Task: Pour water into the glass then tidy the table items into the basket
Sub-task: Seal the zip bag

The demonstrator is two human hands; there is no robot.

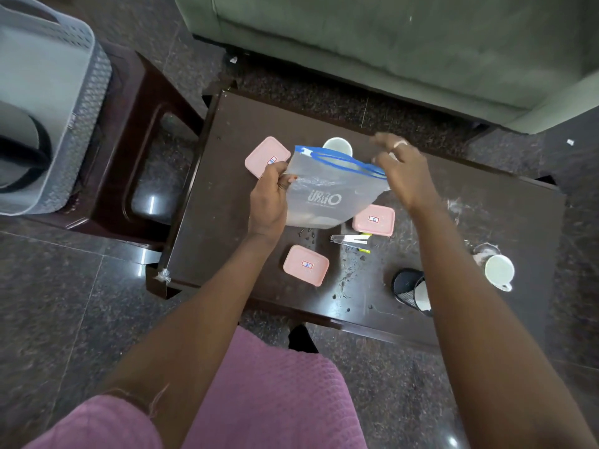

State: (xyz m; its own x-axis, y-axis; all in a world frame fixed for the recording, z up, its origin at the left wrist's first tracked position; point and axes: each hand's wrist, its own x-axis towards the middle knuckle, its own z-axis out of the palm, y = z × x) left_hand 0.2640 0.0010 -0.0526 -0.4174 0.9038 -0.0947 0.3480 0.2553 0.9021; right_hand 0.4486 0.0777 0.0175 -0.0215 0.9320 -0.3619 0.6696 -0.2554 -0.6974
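Left hand pinches the zip bag above the table; right hand, blurred, seems spread at its blue seal. Support the bag's bottom while carrying it to the basket.

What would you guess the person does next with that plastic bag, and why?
Probably carry the bag left to the basket. The left hand grips its side, the right hand is at the blue zip end, and it is lifted off the table, while the basket sits on a stool to the left.
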